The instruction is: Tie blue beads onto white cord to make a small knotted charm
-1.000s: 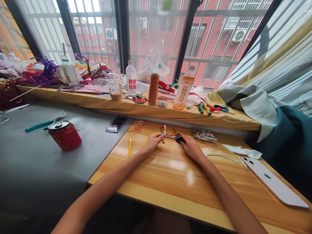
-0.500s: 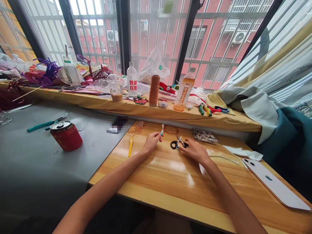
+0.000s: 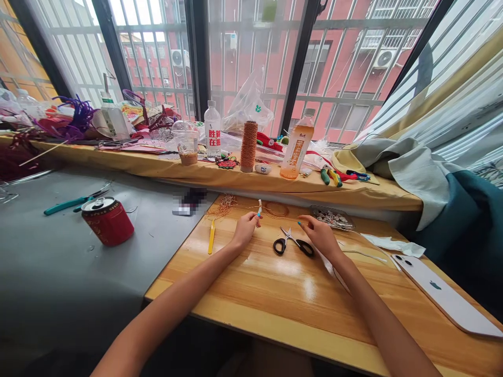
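Observation:
My left hand [image 3: 247,229] is closed, pinching a small white strip [image 3: 260,205] that stands up from the fingertips. Thin brown cord [image 3: 278,210] lies looped on the wood just beyond it. My right hand [image 3: 319,234] hovers over the table with thumb and forefinger apart and nothing visible between them. Below and left of that hand, black-handled scissors [image 3: 291,240] rest on the table, blades parted and pointing away. A clear tray of small whitish pieces [image 3: 333,218] sits behind the right hand. The yellow tweezers-like tool [image 3: 211,236] lies left of my left hand.
A tangle of thin cord [image 3: 227,205] lies at the back left. On the right are a white phone [image 3: 444,293], tissue [image 3: 393,244] and pale cord [image 3: 363,255]. A red can [image 3: 108,222] stands on the grey surface. The ledge holds a cord spool [image 3: 249,146] and bottles [image 3: 297,149].
My right hand has let go of the scissors, which now lie on the table a little nearer to me. That hand has moved up and right. The left hand has barely moved.

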`<state>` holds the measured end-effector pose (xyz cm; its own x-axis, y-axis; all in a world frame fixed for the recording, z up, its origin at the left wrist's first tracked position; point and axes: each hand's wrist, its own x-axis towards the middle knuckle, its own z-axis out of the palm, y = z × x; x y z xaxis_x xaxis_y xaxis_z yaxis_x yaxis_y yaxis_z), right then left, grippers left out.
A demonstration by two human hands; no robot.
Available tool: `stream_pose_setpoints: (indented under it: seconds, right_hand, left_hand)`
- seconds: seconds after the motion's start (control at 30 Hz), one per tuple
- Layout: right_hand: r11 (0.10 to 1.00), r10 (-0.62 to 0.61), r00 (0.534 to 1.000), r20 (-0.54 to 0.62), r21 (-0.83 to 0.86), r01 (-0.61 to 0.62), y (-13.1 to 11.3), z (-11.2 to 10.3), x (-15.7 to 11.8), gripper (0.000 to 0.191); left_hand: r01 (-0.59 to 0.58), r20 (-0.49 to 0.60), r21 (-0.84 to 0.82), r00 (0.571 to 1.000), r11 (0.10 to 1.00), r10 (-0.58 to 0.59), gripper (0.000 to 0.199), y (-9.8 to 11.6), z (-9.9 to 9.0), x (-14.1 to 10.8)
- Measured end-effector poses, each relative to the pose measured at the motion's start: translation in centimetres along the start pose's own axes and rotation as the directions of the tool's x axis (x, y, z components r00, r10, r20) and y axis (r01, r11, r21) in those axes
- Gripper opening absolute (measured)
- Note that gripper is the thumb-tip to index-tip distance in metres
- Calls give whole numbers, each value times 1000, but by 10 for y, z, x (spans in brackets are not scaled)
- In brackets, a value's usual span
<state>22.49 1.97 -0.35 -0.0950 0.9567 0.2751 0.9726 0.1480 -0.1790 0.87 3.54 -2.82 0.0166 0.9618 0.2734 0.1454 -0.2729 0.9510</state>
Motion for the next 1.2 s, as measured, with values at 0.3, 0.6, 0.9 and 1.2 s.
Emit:
stream_pose_setpoints:
  seconds: [0.3,0.6,0.9,1.2]
  right_hand:
    - [930,-34,994,108,-361,72,-15,20,44,25]
    - [904,-69,997,17,-422,70,-17,20,37,28]
    - [924,-169,984,49,-339,175,-40,29,46,27]
    - [986,-162,981,107,-20,165,-40,36,55,21]
  left_hand:
    - [43,8,-13,999,999,-43,24,-2,0,2]
    - [58,20,1,998,998,-58,25,-2,1,3]
    - [62,9,-9,998,998,-62,26,-3,1,4]
    - [57,10,-34,998,998,-57,23,-7,1,6]
